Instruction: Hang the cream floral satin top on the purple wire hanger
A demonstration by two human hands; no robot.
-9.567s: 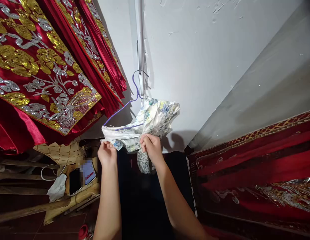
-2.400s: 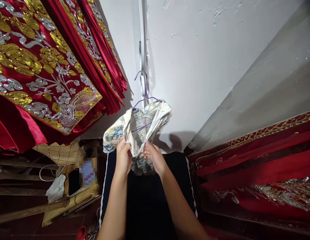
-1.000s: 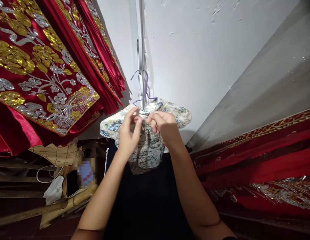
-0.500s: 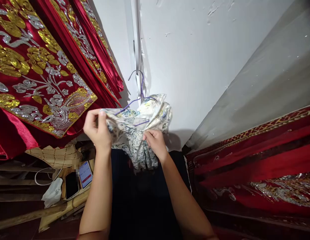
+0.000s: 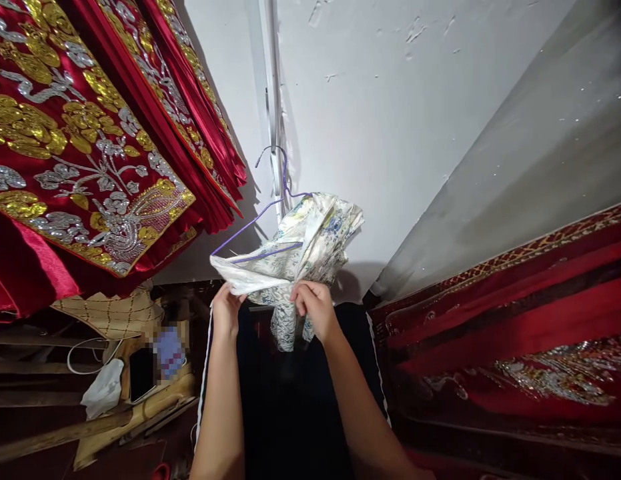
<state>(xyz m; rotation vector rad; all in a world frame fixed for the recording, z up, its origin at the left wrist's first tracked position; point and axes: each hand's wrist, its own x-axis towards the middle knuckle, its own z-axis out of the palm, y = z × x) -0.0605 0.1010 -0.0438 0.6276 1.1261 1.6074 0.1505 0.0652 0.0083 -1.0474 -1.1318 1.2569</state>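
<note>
A pale floral garment with blue and yellow print hangs on a purple hanger, whose hook meets a narrow metal strip on the wall. The hanger's left arm shows bare above the cloth, with its tip in the garment's white edge. My left hand pinches that edge just below the tip. My right hand is closed on the front of the garment, near the middle. Folds hide part of the hanger's lower bar.
Red cloths with gold and silver embroidery hang at the upper left. Two phones, one a dark phone, lie on a bamboo seat at lower left beside white tissue. Red embroidered fabric covers the right side.
My left hand has moved down and to the right, drawing the garment's edge lower, so the hanger's left arm now shows. The garment has shifted right; my right hand has dropped slightly.
</note>
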